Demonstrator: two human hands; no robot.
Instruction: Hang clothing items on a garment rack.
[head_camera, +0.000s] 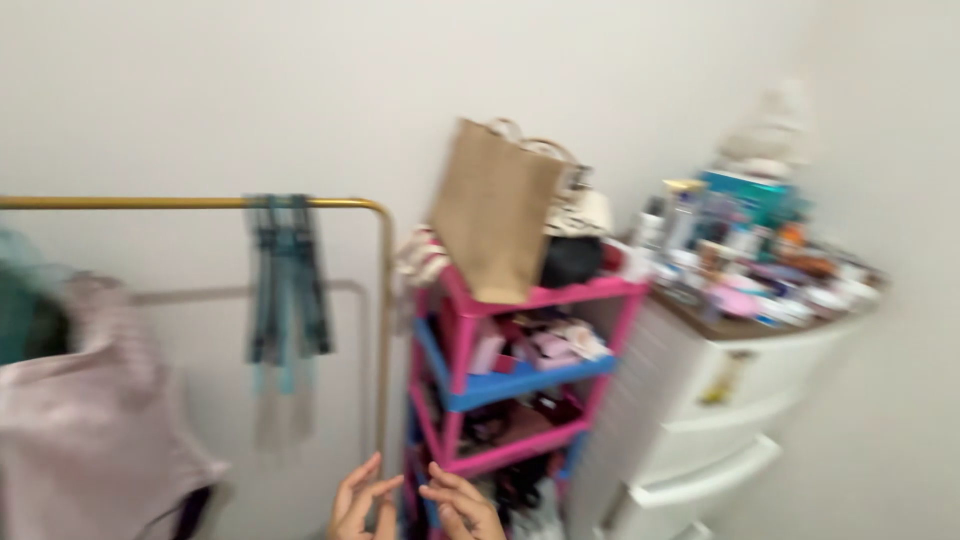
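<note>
Hands: the left hand (358, 500) and right hand (462, 505) rise at the bottom edge of the blurred view, fingers loosely spread, fingertips nearly meeting, nothing held in either.
Nearest thing: a pink and blue plastic tiered shelf rack (520, 385), just behind the hands and crowded with small soft items too blurred to name.
On top of the rack: a tan paper carrier bag with cord handles (495, 210), leaning, beside a dark rounded object.
Handling, as judged: the rack looks light and slightly flexible, and likely to shed its load if tipped; best gripped by its pink corner posts. The paper bag should be light and easily crushed; take it by the handles.
Left: a gold metal clothes rail (200, 203) with a teal strap-like garment (288, 280) and a pale pink garment (90, 420).
Right: a white plastic drawer unit (700, 420), its top cluttered with bottles and boxes.
</note>
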